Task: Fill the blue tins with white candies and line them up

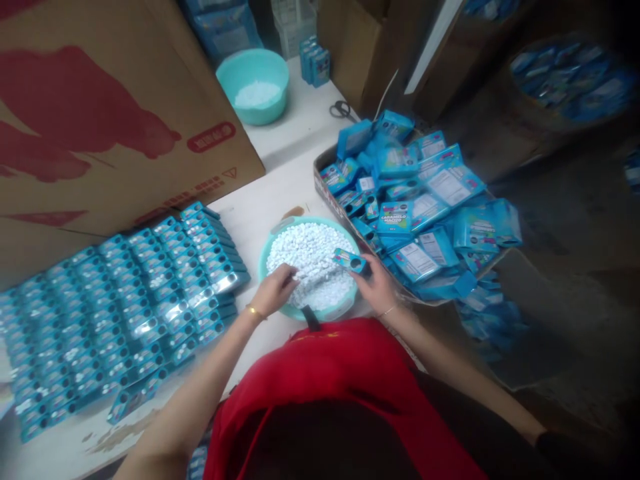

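My right hand grips a small blue candy box by its end, with the box held over the right side of a turquoise basin. Small white candies fill this basin, and a furrow runs across them. At the basin's left edge, my left hand has its fingers curled together, touching or just above the candies. What lies between those fingertips is hidden.
Rows of blue boxes stand packed on the left of the white table. An overfull carton of blue boxes is at right. Behind are a second turquoise basin, scissors and a large cardboard box.
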`<state>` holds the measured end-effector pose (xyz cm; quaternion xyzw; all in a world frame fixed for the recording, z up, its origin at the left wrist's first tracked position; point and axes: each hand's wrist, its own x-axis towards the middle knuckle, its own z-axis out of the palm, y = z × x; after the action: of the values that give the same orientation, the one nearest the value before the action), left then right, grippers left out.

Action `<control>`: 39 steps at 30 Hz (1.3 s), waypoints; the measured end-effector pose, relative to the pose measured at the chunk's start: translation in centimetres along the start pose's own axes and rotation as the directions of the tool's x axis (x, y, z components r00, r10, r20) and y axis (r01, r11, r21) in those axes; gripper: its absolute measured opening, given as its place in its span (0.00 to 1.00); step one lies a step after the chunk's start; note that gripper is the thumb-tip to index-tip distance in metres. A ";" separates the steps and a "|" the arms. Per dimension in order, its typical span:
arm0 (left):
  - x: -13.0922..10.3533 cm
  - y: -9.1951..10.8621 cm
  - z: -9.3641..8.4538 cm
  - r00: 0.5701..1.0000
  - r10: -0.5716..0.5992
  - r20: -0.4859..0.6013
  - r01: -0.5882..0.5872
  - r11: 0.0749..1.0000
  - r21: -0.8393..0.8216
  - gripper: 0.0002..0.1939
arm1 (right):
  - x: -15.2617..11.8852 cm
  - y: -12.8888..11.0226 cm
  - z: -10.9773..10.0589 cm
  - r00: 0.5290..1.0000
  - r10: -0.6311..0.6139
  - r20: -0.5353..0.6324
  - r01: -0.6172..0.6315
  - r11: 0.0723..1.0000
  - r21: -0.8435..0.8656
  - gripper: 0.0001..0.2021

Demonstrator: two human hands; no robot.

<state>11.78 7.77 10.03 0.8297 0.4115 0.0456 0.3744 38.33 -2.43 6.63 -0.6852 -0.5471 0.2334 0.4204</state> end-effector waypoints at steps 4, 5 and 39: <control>-0.7 3.0 -4.0 0.996 0.091 0.012 -0.091 0.992 0.083 0.11 | 0.2 -0.2 1.1 0.994 -0.090 0.058 0.092 0.996 -0.024 0.19; -0.6 3.8 -4.7 0.993 0.116 0.031 -0.119 0.986 0.121 0.11 | 0.3 -0.4 1.4 0.990 -0.119 0.079 0.121 0.992 -0.030 0.19; -8.6 -0.7 -5.8 0.895 -0.172 -0.411 0.267 0.945 0.186 0.11 | 11.7 2.7 -8.6 0.901 0.419 -0.116 -0.417 0.757 -0.503 0.51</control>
<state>3.43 5.24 15.77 0.7905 0.5718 0.1170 0.1857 49.95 5.73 10.59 -0.8764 -0.4234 0.1671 0.1574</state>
